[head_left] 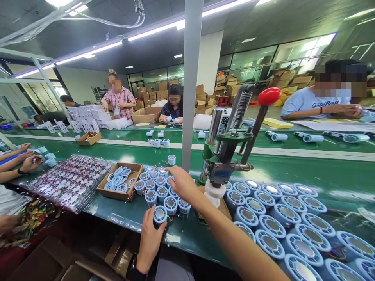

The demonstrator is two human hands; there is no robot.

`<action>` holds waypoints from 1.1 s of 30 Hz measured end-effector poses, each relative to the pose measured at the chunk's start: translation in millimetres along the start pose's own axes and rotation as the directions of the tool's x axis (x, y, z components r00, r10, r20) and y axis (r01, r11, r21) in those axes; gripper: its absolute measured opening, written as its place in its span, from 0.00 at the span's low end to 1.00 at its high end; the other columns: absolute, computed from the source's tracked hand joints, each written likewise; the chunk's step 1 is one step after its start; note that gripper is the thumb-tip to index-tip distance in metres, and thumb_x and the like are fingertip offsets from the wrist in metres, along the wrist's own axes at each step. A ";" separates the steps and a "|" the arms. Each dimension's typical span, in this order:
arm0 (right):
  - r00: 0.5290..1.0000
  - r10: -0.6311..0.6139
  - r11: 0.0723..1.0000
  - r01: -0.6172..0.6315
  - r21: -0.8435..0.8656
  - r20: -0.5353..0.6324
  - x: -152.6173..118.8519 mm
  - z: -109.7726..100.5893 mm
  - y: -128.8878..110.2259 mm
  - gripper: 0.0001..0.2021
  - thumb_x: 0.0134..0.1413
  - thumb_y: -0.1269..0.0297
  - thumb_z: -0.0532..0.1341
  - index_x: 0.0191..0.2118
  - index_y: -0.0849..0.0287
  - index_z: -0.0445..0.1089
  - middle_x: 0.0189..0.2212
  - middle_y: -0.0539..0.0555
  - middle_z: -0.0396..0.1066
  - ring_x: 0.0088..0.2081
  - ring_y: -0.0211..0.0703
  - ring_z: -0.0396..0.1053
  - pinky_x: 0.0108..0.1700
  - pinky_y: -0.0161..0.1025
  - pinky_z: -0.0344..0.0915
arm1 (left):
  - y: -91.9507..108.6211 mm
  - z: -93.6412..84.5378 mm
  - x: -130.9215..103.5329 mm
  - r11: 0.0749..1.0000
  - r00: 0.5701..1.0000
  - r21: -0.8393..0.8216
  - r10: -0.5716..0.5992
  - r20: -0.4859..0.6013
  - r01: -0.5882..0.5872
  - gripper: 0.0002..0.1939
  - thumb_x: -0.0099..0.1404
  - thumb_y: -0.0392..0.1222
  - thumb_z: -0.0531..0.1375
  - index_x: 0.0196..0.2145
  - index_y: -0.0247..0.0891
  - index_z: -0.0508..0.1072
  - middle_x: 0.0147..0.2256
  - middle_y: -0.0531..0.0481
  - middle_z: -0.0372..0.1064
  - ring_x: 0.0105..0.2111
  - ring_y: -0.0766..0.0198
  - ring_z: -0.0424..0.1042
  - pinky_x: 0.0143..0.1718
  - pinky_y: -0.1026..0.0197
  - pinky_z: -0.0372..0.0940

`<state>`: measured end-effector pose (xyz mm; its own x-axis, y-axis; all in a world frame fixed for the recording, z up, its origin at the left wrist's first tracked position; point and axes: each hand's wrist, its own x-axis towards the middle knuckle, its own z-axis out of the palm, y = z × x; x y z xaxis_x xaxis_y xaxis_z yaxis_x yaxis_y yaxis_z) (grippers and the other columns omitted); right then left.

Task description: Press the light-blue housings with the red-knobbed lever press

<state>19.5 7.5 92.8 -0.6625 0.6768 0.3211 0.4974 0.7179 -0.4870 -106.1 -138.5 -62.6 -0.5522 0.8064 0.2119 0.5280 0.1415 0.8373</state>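
Gripping a light-blue cylinder (160, 214) with left hand (149, 235), lower centre. Cannot tell the grip of right hand (184, 185), above clustered cylinders (162, 192), mid-frame.

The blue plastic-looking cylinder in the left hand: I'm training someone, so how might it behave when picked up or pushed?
The blue plastic-looking cylinder is probably stiff: its rim looks round in the left hand. Pushed upright, it would likely slide before tipping, given its squat shape. On its side, the curved wall could let it roll.
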 end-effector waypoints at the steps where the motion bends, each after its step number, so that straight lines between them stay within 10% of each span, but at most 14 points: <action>1: 0.996 0.067 0.998 -0.067 -0.006 0.056 18.5 16.5 9.3 0.21 0.58 0.77 0.56 0.57 0.62 0.67 0.51 0.59 0.68 0.54 0.46 0.66 0.58 0.44 0.64 | 1.1 1.9 -1.5 1.000 1.000 -0.010 0.008 0.023 -0.008 0.32 0.57 0.44 0.60 0.59 0.35 0.66 0.57 0.37 0.65 0.60 0.47 0.63 0.62 0.43 0.57; 7: 0.976 0.167 0.986 -0.167 -0.014 0.142 93.8 75.3 56.9 0.19 0.64 0.62 0.60 0.57 0.63 0.64 0.54 0.59 0.65 0.54 0.46 0.66 0.56 0.50 0.67 | -9.4 -18.3 1.1 0.992 0.995 -0.110 0.072 0.067 -0.064 0.33 0.63 0.46 0.57 0.64 0.38 0.60 0.60 0.38 0.61 0.57 0.50 0.66 0.53 0.50 0.68; 14: 0.973 0.106 0.990 -0.123 0.074 0.204 115.1 107.7 86.5 0.18 0.64 0.58 0.59 0.55 0.63 0.66 0.52 0.59 0.66 0.52 0.44 0.68 0.54 0.48 0.69 | 1.9 -48.1 39.1 0.980 0.980 -0.004 0.198 -0.027 -0.198 0.22 0.66 0.48 0.55 0.55 0.39 0.72 0.55 0.39 0.68 0.52 0.50 0.70 0.51 0.47 0.69; 26: 0.983 0.117 0.968 -0.080 0.237 -0.143 90.0 97.2 88.0 0.38 0.46 0.78 0.63 0.66 0.62 0.55 0.60 0.61 0.62 0.61 0.47 0.62 0.65 0.47 0.59 | 49.3 -10.9 162.7 0.934 0.932 0.015 0.356 0.069 -0.358 0.22 0.60 0.32 0.55 0.52 0.33 0.72 0.51 0.38 0.72 0.53 0.52 0.71 0.58 0.44 0.63; 33: 0.961 0.045 0.953 0.040 0.301 -0.273 75.0 71.5 64.2 0.37 0.46 0.75 0.61 0.65 0.61 0.57 0.59 0.61 0.63 0.61 0.48 0.62 0.65 0.48 0.59 | 63.8 2.5 182.5 0.909 0.898 -0.065 0.417 0.138 -0.412 0.30 0.60 0.32 0.57 0.61 0.36 0.62 0.60 0.38 0.63 0.57 0.56 0.67 0.55 0.51 0.67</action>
<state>-38.4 92.6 27.5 -0.4611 0.7275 0.5081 0.2785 0.6623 -0.6956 -171.6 19.2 28.2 -0.1867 0.8626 0.4702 0.6652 -0.2412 0.7067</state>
